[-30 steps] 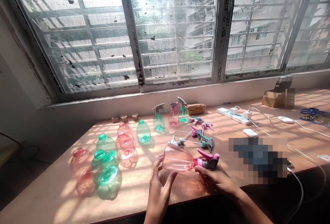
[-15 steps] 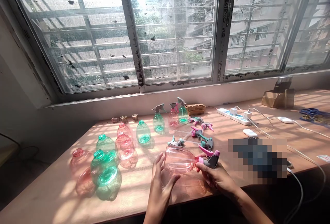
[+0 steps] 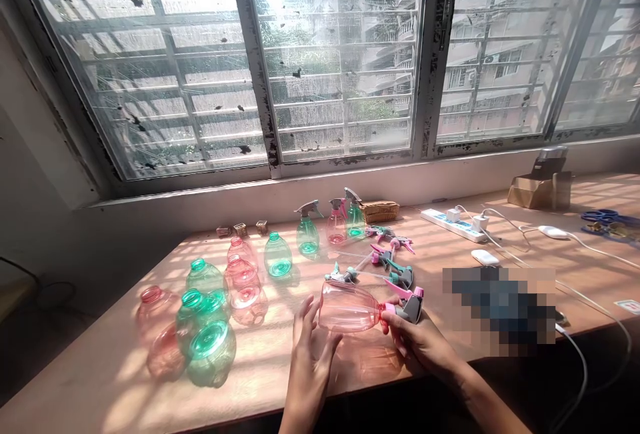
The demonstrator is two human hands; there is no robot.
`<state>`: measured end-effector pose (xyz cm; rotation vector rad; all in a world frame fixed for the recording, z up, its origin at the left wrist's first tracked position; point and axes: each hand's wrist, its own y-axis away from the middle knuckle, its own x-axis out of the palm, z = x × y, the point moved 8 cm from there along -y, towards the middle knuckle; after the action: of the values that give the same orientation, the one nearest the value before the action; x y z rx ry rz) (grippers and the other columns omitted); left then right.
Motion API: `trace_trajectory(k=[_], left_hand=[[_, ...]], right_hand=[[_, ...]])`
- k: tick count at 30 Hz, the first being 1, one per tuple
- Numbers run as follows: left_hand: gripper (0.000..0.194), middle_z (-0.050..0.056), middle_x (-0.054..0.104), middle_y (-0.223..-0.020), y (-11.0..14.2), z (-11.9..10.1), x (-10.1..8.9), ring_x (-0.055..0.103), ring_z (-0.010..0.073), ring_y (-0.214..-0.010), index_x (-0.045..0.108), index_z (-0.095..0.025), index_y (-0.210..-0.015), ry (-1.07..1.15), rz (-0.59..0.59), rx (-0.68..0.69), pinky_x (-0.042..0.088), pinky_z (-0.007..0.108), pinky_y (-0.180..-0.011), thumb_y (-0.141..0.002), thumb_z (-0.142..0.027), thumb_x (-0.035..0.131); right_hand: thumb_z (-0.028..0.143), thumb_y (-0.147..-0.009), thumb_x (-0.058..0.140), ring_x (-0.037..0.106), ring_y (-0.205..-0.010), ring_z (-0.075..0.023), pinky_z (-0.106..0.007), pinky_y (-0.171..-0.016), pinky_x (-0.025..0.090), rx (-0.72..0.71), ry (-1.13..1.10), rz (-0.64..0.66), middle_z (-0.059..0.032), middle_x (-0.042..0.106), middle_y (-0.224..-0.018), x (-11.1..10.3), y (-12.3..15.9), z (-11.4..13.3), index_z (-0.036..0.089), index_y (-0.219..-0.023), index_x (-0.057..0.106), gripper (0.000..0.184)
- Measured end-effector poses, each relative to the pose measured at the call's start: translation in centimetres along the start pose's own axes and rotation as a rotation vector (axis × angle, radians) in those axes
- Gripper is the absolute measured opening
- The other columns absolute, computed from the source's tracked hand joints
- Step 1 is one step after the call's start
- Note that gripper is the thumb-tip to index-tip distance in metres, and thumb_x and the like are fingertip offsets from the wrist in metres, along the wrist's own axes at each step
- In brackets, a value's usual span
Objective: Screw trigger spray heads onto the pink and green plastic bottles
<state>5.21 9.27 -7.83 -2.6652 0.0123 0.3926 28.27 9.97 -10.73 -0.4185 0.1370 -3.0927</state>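
At the near side of the desk (image 3: 280,367), my right fingers (image 3: 396,322) are closed around the neck end of the pink spray bottle (image 3: 347,307), where its grey and pink spray head (image 3: 413,306) sits, and they hold it on its side, neck toward 3 o'clock. My left fingers (image 3: 303,319) are spread and curved at the bottle's base at 9 o'clock, thumb below it; whether they touch the plastic I can't tell. The desk's front edge passes at 6 o'clock, just under the bottle, and my right forearm crosses it, so I have little desk on that side. Loose spray heads (image 3: 401,277) crowd me from 12 to 1 o'clock, the nearest close behind the bottle. Past them at 12 stand a pink bottle with a sprayer (image 3: 337,231) and a green one (image 3: 355,221), another green sprayer bottle (image 3: 307,239) at 11. My widest room is toward 9, a sunlit stretch running from my left fingers to the open-necked pink and green bottles (image 3: 203,321) grouped from 9 to 10 o'clock. Around 3 lies a blurred-out dark patch (image 3: 503,307), and at 2 a white power strip (image 3: 450,226).
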Motion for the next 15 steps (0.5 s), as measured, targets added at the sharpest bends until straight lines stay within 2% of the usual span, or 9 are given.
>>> trace_trajectory(k=[2,4,6,8,10,12,13,15], left_hand=[[0.062,0.008,0.041,-0.165,0.0,-0.1,0.0,0.041,0.0327,-0.154,0.053,-0.036,-0.149,-0.003,0.000,-0.001,0.045,0.047,-0.119,-0.093,-0.044,0.075],[0.066,0.009,0.042,-0.165,0.1,0.2,-0.2,0.044,0.0340,-0.151,0.052,-0.035,-0.150,0.010,-0.036,-0.015,0.046,0.048,-0.118,-0.090,-0.047,0.077],[0.064,0.010,0.043,-0.164,0.1,0.5,-0.4,0.046,0.0345,-0.150,0.053,-0.033,-0.148,0.020,-0.089,-0.028,0.046,0.049,-0.117,-0.091,-0.051,0.075],[0.058,0.011,0.044,-0.162,0.1,0.7,-0.5,0.044,0.0345,-0.151,0.055,-0.032,-0.146,0.020,-0.118,-0.021,0.045,0.051,-0.118,-0.094,-0.052,0.070],[0.055,0.010,0.044,-0.162,0.0,0.8,-0.5,0.040,0.0339,-0.154,0.055,-0.033,-0.147,0.004,-0.114,-0.007,0.040,0.053,-0.122,-0.096,-0.051,0.068],[0.055,0.009,0.043,-0.163,0.0,0.9,-0.5,0.037,0.0337,-0.156,0.055,-0.034,-0.147,-0.016,-0.096,0.008,0.035,0.054,-0.125,-0.096,-0.048,0.069],[0.053,0.009,0.043,-0.163,-0.1,1.0,-0.4,0.036,0.0339,-0.156,0.057,-0.035,-0.146,-0.027,-0.090,0.013,0.033,0.055,-0.126,-0.096,-0.046,0.070],[0.052,0.008,0.043,-0.163,0.0,1.0,-0.4,0.038,0.0350,-0.155,0.059,-0.035,-0.143,-0.035,-0.092,0.030,0.035,0.056,-0.125,-0.094,-0.045,0.072]], right_hand=[[0.061,-0.078,0.085,0.046,-0.039,-0.0089,-0.022,-0.040,0.032,0.015,0.035,0.006,0.0055,0.064,-0.061,-0.2,0.1,-0.2,0.022,-0.098,0.065,0.048],[0.057,-0.081,0.084,0.052,-0.048,-0.0124,-0.026,-0.047,0.042,-0.001,0.126,0.027,0.0059,0.062,-0.060,-0.4,0.3,-0.1,0.022,-0.099,0.069,0.042],[0.050,-0.083,0.085,0.062,-0.066,-0.0170,-0.031,-0.064,0.052,-0.078,0.214,0.041,0.0034,0.067,-0.071,-0.6,0.5,0.5,0.023,-0.103,0.072,0.036],[0.047,-0.082,0.087,0.065,-0.076,-0.0189,-0.033,-0.073,0.054,-0.119,0.240,0.032,0.0017,0.071,-0.082,-0.6,0.5,0.9,0.025,-0.108,0.073,0.037],[0.050,-0.081,0.087,0.063,-0.065,-0.0167,-0.030,-0.063,0.052,-0.054,0.189,0.030,0.0027,0.069,-0.074,-0.5,0.4,0.4,0.024,-0.108,0.072,0.040],[0.056,-0.080,0.086,0.054,-0.047,-0.0119,-0.025,-0.047,0.043,0.010,0.092,0.030,0.0041,0.066,-0.065,-0.2,0.2,-0.2,0.022,-0.103,0.070,0.044],[0.058,-0.079,0.086,0.050,-0.042,-0.0100,-0.024,-0.042,0.038,0.015,0.045,0.030,0.0040,0.066,-0.063,0.0,0.1,-0.4,0.022,-0.100,0.068,0.046],[0.060,-0.077,0.087,0.048,-0.041,-0.0084,-0.022,-0.041,0.036,-0.017,-0.018,0.019,0.0017,0.069,-0.067,0.1,-0.2,-0.3,0.021,-0.097,0.066,0.048]])
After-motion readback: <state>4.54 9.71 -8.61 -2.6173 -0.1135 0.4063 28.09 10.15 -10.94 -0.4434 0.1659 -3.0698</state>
